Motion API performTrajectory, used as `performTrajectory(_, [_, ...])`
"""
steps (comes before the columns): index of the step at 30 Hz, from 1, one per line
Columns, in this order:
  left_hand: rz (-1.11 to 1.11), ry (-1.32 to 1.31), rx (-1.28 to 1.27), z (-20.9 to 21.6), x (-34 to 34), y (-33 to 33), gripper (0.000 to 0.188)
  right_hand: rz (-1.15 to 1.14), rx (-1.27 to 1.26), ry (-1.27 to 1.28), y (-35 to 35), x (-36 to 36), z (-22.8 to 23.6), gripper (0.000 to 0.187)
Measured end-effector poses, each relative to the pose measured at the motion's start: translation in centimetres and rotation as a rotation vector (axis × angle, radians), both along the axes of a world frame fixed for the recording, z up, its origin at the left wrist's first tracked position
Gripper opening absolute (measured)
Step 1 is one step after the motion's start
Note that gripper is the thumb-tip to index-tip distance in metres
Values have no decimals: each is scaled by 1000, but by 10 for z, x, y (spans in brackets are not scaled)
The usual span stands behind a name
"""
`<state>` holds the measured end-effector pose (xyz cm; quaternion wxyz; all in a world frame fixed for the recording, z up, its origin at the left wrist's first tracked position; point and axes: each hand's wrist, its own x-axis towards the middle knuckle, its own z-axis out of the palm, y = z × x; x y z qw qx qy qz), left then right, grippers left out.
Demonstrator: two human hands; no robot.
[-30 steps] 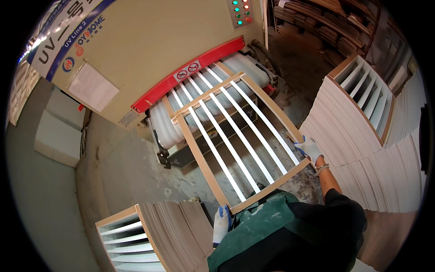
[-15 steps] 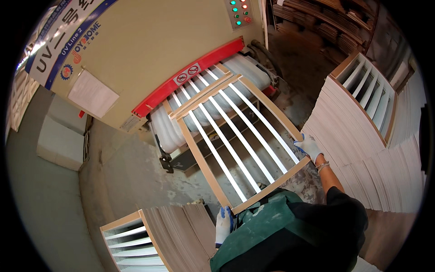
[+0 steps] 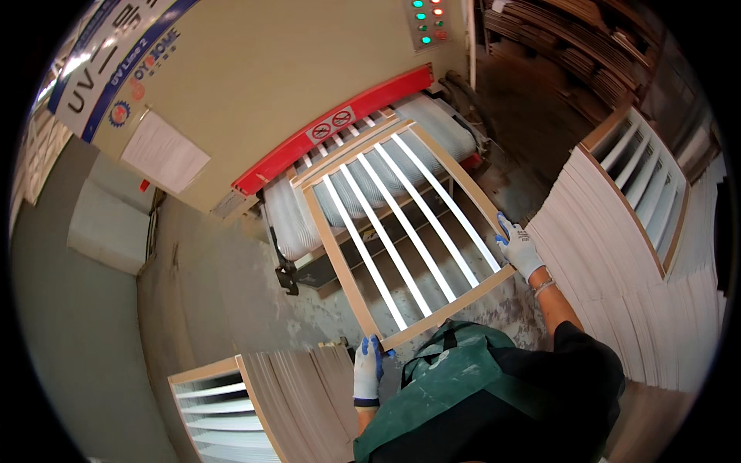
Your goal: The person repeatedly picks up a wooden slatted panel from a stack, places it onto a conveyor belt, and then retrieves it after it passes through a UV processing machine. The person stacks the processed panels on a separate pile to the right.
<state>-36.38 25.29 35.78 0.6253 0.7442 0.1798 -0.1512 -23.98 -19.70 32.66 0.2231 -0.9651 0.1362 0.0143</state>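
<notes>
A rectangular wooden-edged frame (image 3: 334,251) with several white slats lies tilted in front of me. Its far end rests on the mesh-like conveyor belt (image 3: 285,224), while its near end reaches out towards my body. My left hand (image 3: 367,366), in a white and blue glove, is closed on the near left corner. With the same kind of glove, my right hand (image 3: 521,248) grips the right rail just above the near right corner. A second slatted frame (image 3: 351,149) lies ahead of it on the belt, partly hidden beneath the red guard bar (image 3: 270,168).
A large beige machine (image 3: 255,77) with a lit button panel (image 3: 427,23) stands beyond the belt. Tall stacks of similar frames rise at my right (image 3: 594,239) and lower left (image 3: 297,393). Shelves of flat boards (image 3: 571,54) stand at the far right.
The held frame has moved forward towards the machine with both hands following. The frame ahead has slid further under the red bar. My right hand sits slightly higher along the rail.
</notes>
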Motion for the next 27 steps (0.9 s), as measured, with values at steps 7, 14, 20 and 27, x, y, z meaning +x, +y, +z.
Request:
performTrajectory(7, [57,-11,-35,-15,26,8,43,93,22,-32,-7,36,-8,67])
performTrajectory(14, [222,-9,-261,-15,32,0,45,139,-3,-68,-8,71,-19,67])
performTrajectory(20, [308,-29,-318,-14,15,-2,49,161,35,14,12,102,10,67])
performTrajectory(27, [295,-30,-294,-21,-1,2,49,232,-50,-159,-2,145,-33,68])
